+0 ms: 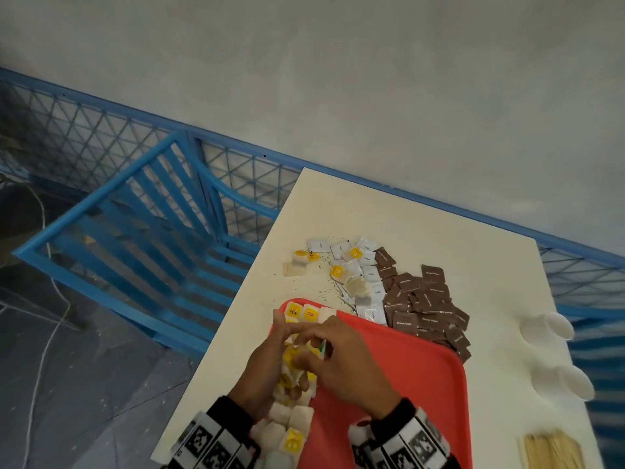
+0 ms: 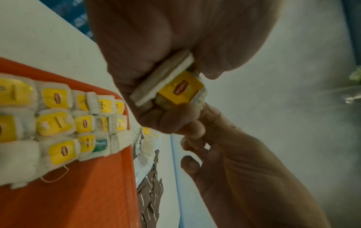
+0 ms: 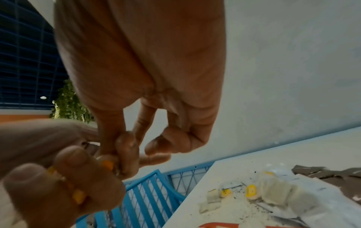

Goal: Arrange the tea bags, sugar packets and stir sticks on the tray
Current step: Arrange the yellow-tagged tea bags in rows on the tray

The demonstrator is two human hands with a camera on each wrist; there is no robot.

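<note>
Over tray [image 1: 422, 367], L hand [image 1: 260, 374] grips tea bags [image 2: 166, 80]; R hand [image 1: 351, 363] pinches one.

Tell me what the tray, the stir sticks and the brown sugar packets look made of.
Tray: likely plastic, smooth matte red-orange with a moulded rounded rim. Stir sticks: apparently wood, pale tan thin strips. Brown sugar packets: probably paper, flat matte brown with white print, though a coating cannot be ruled out.

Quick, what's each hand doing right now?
Left hand: grips a stack of tea bags.
Right hand: fingers pinch a tea bag from that stack.
</note>
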